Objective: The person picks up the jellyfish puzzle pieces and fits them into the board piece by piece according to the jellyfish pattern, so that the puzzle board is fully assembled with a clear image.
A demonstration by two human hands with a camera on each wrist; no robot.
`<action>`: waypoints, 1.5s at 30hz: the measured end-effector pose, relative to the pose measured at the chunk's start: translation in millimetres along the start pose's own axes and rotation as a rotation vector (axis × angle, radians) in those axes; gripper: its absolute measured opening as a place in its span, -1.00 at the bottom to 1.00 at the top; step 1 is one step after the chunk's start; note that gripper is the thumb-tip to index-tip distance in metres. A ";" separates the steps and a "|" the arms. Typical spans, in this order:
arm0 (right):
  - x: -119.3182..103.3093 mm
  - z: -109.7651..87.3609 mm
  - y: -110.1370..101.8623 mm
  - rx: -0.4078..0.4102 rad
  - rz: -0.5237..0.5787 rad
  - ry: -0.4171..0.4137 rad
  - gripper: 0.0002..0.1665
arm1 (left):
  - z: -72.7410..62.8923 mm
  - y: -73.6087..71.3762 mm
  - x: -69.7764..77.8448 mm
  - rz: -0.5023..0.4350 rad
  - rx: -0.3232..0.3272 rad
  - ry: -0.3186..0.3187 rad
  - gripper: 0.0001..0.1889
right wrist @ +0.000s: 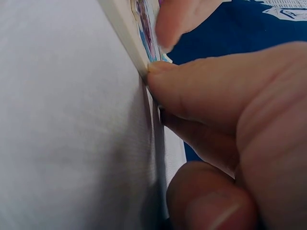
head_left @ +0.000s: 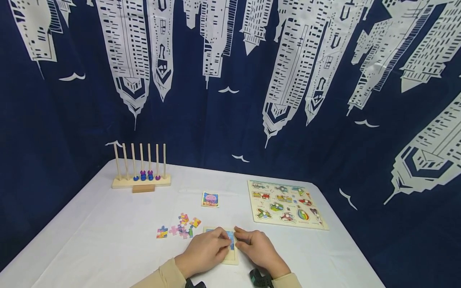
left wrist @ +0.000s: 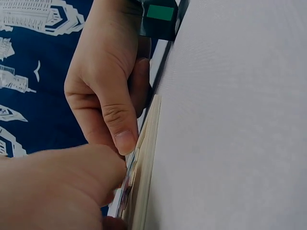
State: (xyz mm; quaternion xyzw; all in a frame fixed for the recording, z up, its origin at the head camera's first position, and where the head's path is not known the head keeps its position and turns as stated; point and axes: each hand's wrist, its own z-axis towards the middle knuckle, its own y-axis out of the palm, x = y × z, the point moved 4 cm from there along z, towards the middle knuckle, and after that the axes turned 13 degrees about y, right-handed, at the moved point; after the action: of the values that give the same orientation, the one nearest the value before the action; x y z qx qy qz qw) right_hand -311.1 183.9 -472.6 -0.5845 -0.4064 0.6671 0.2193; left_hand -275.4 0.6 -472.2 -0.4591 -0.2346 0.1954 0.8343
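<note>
A small wooden puzzle tray [head_left: 233, 259] lies on the white table near the front edge, with blue picture pieces [head_left: 232, 240] in it. My left hand [head_left: 224, 242] lies flat over the tray's left part, its fingertips pressing on the pieces. My right hand [head_left: 240, 240] pinches the tray's right edge, with the curled forefinger on top and the thumb [right wrist: 201, 88] against the side. The left wrist view shows the tray's edge [left wrist: 147, 153] side on, between both hands. Several loose colourful jigsaw pieces [head_left: 180, 230] lie just left of the tray.
A small picture card [head_left: 210, 199] lies behind the tray. A wooden peg puzzle board [head_left: 286, 205] with vehicle pictures sits at the right. A wooden rod stand [head_left: 141, 179] with a few beads stands at the back left. A dark blue curtain hangs behind the table.
</note>
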 end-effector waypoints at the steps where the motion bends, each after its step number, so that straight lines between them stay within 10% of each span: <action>1: 0.1 0.0 -0.2 0.002 0.000 -0.003 -0.58 | -0.4 -1.1 -0.2 -0.015 0.007 -0.009 -0.75; 8: -0.9 0.7 -2.2 0.013 -0.009 -0.020 -0.58 | -2.4 -17.9 -10.4 -0.125 0.066 -0.100 -0.76; 13: -1.5 1.6 -2.7 0.013 -0.005 -0.005 -0.58 | -10.2 -41.7 -31.1 0.034 0.095 -0.231 -0.76; 25: -4.1 2.8 -0.3 -0.006 0.015 0.002 -0.59 | -61.8 -91.4 -79.8 0.098 0.073 -0.536 -0.78; 32: -6.0 4.4 -1.4 -0.015 0.021 0.001 -0.58 | -90.3 -93.0 -94.4 0.015 -0.025 -0.628 -0.73; 45: 1.2 -1.5 0.8 -0.016 0.031 0.043 -0.58 | -87.2 -84.4 -92.9 0.006 -0.005 -0.635 -0.75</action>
State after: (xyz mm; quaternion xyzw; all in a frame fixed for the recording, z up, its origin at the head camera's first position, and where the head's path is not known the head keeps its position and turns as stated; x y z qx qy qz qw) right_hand -309.8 184.7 -474.0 -0.6067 -0.3978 0.6544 0.2132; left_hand -291.9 -150.8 -460.4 -0.3780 -0.4825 0.3306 0.7176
